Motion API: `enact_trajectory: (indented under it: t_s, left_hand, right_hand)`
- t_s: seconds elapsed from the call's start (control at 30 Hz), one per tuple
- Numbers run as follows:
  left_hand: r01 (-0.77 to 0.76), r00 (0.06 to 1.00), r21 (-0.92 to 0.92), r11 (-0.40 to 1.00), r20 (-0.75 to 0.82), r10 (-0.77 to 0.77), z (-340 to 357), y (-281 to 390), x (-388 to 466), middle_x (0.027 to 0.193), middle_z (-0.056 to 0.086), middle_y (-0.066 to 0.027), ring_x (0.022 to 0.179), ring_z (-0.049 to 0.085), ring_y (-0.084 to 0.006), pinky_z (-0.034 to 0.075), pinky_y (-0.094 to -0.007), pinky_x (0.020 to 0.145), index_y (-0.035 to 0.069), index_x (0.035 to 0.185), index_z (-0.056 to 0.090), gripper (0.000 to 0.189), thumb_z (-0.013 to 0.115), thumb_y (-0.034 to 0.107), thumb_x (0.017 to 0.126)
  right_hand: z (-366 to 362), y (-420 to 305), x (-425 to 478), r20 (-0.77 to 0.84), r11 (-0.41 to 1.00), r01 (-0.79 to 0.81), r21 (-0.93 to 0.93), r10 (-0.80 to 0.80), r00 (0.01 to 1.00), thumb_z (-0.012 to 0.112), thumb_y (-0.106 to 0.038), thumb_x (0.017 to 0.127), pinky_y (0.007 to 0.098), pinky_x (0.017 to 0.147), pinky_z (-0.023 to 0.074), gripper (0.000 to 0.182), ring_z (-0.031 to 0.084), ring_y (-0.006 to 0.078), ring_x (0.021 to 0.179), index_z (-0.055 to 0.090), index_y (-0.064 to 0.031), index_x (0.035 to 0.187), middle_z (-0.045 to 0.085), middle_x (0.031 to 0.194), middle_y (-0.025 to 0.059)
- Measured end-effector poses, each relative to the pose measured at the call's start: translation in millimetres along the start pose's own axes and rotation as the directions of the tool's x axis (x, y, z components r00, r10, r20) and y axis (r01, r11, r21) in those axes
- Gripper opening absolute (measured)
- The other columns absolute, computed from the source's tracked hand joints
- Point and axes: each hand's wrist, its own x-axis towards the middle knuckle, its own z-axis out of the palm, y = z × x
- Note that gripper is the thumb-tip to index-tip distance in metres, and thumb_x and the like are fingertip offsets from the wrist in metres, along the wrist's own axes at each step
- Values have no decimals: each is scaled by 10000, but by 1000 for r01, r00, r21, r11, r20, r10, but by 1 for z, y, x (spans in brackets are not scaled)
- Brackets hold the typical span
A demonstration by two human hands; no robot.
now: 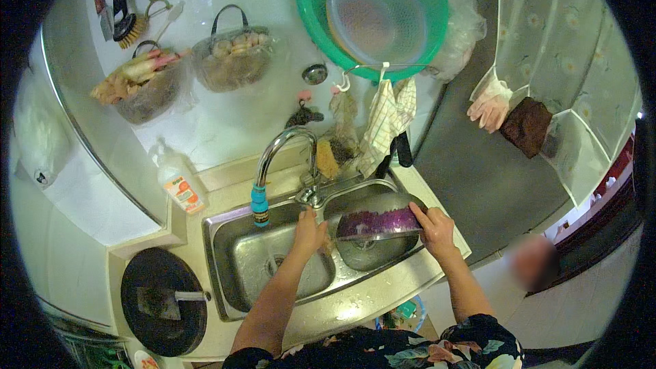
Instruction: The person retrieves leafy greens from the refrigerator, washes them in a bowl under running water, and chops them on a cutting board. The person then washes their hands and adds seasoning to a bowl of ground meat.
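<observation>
My right hand grips the rim of a metal basin with a purple band. The basin is tilted on its side over the right bowl of a double stainless-steel sink. My left hand reaches over the left bowl, its fingertips at the base of a chrome gooseneck faucet. Its thumb is apart from the fingers, and no held object shows; whether the fingertips touch the faucet lever is unclear. The faucet's blue spout filter hangs above the left bowl.
A white pump bottle stands behind the sink's left corner. At left lies a round dark lid or board. A checked cloth, a green basket and bags of ginger and garlic hang on the wall. Another person's blurred head appears at right.
</observation>
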Motion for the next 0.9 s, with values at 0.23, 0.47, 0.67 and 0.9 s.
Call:
enact_trajectory:
  t_s: [0.23, 0.47, 0.67, 0.9]
  left_hand:
    - [35, 973, -80, 996, 230, -15, -26, -9, -19, 1008, 661, -152, 984, 618, -335, 491, -398, 863, 40, 1307, 519, 558, 691, 197, 800]
    - [71, 947, -131, 989, 320, -25, -14, -29, -38, 980, 697, -147, 887, 678, -286, 530, -370, 781, 65, 1163, 638, 382, 698, 221, 820]
    - [124, 917, -206, 971, 397, -33, -17, -3, -57, 972, 698, -134, 872, 677, -232, 527, -336, 771, 98, 1159, 648, 348, 690, 227, 839]
    - [190, 904, -282, 940, 423, -55, -13, -38, -89, 978, 701, -122, 884, 672, -229, 524, -338, 783, 112, 1177, 636, 334, 674, 221, 864]
  right_hand:
    - [-123, 14, 57, -208, 995, 62, -75, -77, 975, 684, -61, 708, 325, 438, 331, 394, 432, 188, 525, 717, -139, 1092, 380, 613, 32]
    - [-228, 47, 214, -742, 956, 63, -285, -262, 616, 550, 60, 818, 322, 749, 498, 479, 614, 239, 851, 572, -18, 1289, 662, 1088, 130]
    - [-240, 83, 324, -714, 817, -94, -569, -434, 550, 597, 36, 791, 314, 597, 492, 569, 530, 168, 621, 617, -252, 1281, 531, 772, 38]
    - [-198, 81, 373, -707, 776, -119, -620, -487, 512, 649, -81, 748, 298, 563, 501, 568, 581, 158, 687, 618, -325, 1261, 528, 745, -7]
